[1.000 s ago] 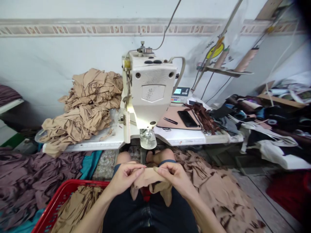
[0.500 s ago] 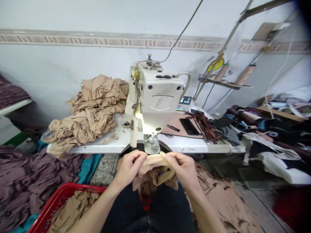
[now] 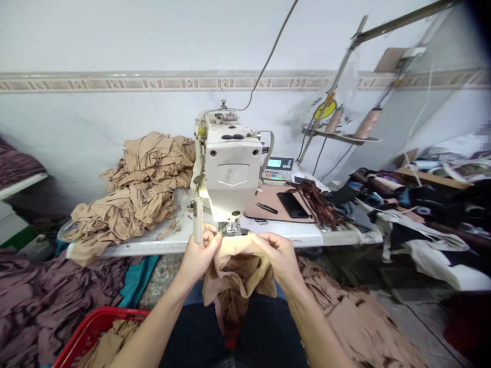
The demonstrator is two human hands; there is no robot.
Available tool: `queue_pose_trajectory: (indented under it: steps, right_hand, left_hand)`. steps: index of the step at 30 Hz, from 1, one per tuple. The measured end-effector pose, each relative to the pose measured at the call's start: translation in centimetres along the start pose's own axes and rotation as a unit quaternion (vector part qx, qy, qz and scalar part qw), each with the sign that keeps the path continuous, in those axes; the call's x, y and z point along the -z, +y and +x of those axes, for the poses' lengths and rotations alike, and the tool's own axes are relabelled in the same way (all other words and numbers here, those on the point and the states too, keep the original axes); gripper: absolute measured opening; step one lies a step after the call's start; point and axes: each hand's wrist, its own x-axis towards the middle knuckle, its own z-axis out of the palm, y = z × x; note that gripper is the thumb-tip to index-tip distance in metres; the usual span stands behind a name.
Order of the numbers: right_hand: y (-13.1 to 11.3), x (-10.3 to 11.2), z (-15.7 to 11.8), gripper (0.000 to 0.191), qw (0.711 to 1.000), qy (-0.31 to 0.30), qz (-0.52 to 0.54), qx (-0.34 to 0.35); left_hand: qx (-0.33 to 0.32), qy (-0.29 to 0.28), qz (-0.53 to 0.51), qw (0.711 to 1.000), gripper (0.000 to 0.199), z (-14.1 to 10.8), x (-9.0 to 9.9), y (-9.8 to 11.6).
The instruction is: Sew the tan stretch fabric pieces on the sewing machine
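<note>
A tan fabric piece (image 3: 241, 266) is stretched between my two hands at the front of a white sewing machine (image 3: 232, 174). My left hand (image 3: 201, 253) pinches its left end, close beside the machine's needle area. On the right end, my right hand (image 3: 276, 251) has fingers and thumb closed on the cloth. The fabric's top edge lies at the needle plate (image 3: 231, 229), and its lower part hangs in loose folds above my lap.
Tan cloth heaps (image 3: 126, 209) sit left on the table (image 3: 153, 248). Scissors (image 3: 266, 208), a black phone (image 3: 293, 204) and brown strips lie right. A red basket (image 3: 90, 327) stands lower left; thread cones (image 3: 369, 122) are upper right.
Both hands have moved the fabric forward, up to the needle plate. My left hand now overlaps the machine's left front. The camera view has shifted, and the control panel shows more fully.
</note>
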Motion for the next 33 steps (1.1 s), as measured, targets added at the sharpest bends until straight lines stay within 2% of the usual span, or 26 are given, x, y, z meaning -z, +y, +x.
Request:
queue_pose_trajectory:
  steps: [4,10,14,18,22,24,27,29,31,33]
  right_hand:
    - [0.4,0.1,1.0,0.046,1.000,0.022,0.004,0.003]
    - [1.5,0.5,1.5,0.043,1.000,0.015,0.010,0.002]
    - [3.1,0.5,0.9,0.044,1.000,-0.003,0.019,-0.010]
    - [5.2,0.8,-0.9,0.050,1.000,0.005,-0.015,-0.010]
    - [6.6,0.7,-4.0,0.048,0.998,0.027,-0.047,0.023]
    - [6.9,-0.2,-5.7,0.054,0.999,0.010,-0.036,0.028]
    - [6.9,-2.7,-7.1,0.052,0.998,-0.041,-0.016,0.041]
    - [6.7,-4.6,-7.1,0.046,0.996,-0.088,0.018,0.023]
    - [6.3,-6.2,-6.7,0.054,0.990,-0.126,0.064,-0.008]
    - [5.8,-7.2,-6.3,0.054,0.985,-0.142,0.100,-0.026]
  left_hand:
    - [-0.010,-0.008,-0.041,0.999,0.033,0.9,-0.8,-0.4]
    - [0.007,-0.034,-0.073,0.997,0.040,1.5,-1.0,-0.4]
    - [0.017,-0.011,-0.078,0.997,0.042,0.9,-0.7,-1.1]
    - [-0.009,0.047,0.014,0.999,0.039,-0.3,1.2,-2.9]
    - [-0.024,0.068,0.154,0.985,0.038,-1.3,4.9,-4.9]
    - [-0.027,0.072,0.180,0.981,0.039,-1.3,6.5,-5.6]
    - [-0.003,0.055,0.122,0.991,0.042,-1.3,7.4,-5.9]
    - [0.027,0.030,0.058,0.997,0.043,-1.6,6.9,-5.8]
    - [0.060,0.011,0.002,0.998,0.044,-2.3,6.0,-5.5]
    - [0.089,0.004,-0.038,0.995,0.046,-3.2,5.1,-5.5]
